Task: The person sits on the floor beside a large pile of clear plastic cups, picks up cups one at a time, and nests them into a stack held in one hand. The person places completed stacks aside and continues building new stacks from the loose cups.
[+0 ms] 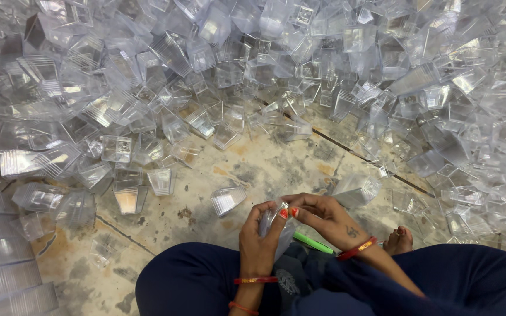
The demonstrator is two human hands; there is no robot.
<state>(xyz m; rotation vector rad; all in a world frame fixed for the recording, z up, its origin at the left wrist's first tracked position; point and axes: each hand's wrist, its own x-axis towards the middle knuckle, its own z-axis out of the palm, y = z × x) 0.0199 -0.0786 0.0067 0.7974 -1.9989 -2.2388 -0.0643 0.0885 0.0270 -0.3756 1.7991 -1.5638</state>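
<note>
I sit cross-legged on a stained stone floor (265, 164) in dark blue clothing. My left hand (259, 237) and my right hand (323, 216) meet above my lap, both gripping one small clear plastic container piece (277, 225). My right fingers pinch its top edge while my left hand cups it from the side. Red bangles circle both wrists. A green object (313, 243) lies on my lap just under my right wrist.
A huge heap of clear plastic containers (253, 70) covers the floor ahead and to both sides. Stacked clear pieces (7, 281) stand at the lower left. Single pieces (228, 200) lie close to my knees. My bare foot (398, 240) shows at right.
</note>
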